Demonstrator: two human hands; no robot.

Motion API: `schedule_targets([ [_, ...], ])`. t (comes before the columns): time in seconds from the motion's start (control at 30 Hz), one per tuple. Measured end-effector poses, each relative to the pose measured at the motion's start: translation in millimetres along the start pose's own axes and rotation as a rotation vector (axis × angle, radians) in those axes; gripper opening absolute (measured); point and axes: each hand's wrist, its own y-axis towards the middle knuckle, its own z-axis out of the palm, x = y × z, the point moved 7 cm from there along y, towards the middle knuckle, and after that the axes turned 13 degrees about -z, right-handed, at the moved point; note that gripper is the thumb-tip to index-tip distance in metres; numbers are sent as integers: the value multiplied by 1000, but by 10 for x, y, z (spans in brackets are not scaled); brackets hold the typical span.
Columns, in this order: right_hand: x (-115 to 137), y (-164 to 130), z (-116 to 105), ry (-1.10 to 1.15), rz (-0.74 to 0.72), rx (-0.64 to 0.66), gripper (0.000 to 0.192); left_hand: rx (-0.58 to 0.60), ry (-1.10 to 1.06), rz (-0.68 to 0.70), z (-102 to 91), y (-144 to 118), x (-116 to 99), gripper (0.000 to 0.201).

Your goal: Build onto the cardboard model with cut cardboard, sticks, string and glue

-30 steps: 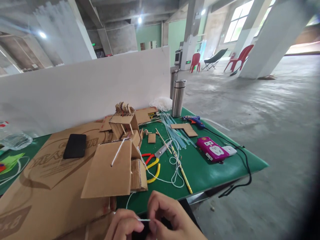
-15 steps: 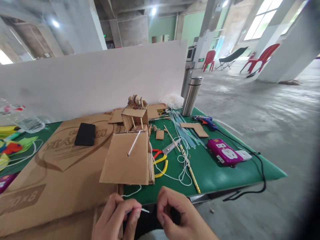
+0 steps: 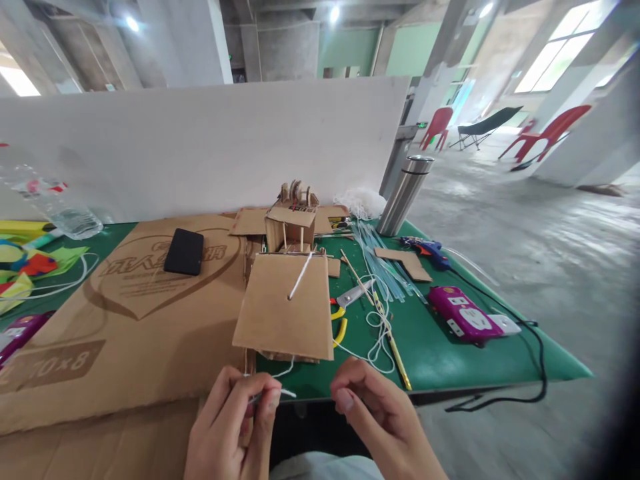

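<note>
**A:** How far along does the work look?

**B:** The cardboard model (image 3: 290,267) stands built on the green worktop (image 3: 450,360): a small box tower at the far end with wheel-like discs on top, and a flat cardboard panel (image 3: 285,310) leaning out toward the near edge. A white string (image 3: 301,275) already runs from the tower down through a hole in that panel. My judgement is that the structure is done and the stringing is what remains, since the loose end is not fastened to anything I can see.

**A:** Where is that loose end?

**B:** It comes out under the panel's near edge and drops to the left hand (image 3: 227,433). The thumb and forefinger are closed on the string's end (image 3: 280,392), with a short white tip poking out to the right of the fingers.

**A:** And the other hand?

**B:** The right hand (image 3: 385,420) is just right of it, apart from the string, fingers loosely curled with the thumb tip near the forefinger. It holds nothing that I can make out.

**A:** Anything close by?

**B:** Yellow-handled scissors (image 3: 345,303) and a loose coil of string (image 3: 377,327) lie right of the panel. Farther right is a purple power strip (image 3: 463,317); a black phone (image 3: 184,251) rests on the big cardboard sheet (image 3: 100,347) to the left.
</note>
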Motion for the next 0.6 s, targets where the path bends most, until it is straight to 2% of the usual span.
schedule_targets([
  [0.13, 62, 55, -105, -85, -114, -49, 26, -99, 102, 86, -17, 49, -38, 14],
  [0.23, 160, 145, -339, -219, -203, -84, 24, -127, 148, 198, 63, 47, -116, 10],
  [0.37, 317, 293, -634, -401, -258, -122, 25, -162, 112, 157, 163, 19, -155, 10],
  [0.43, 381, 366, -609, -434, -272, -79, 23, -127, 77, 137, 204, -2, -168, 10],
  [0.53, 471, 460, -384, -433, -309, 16, 15, -58, 0, 112, 194, -22, -170, 11],
  [0.6, 560, 525, -278, -431, -361, -15, 11, -38, -19, 109, 136, -21, -178, 9],
])
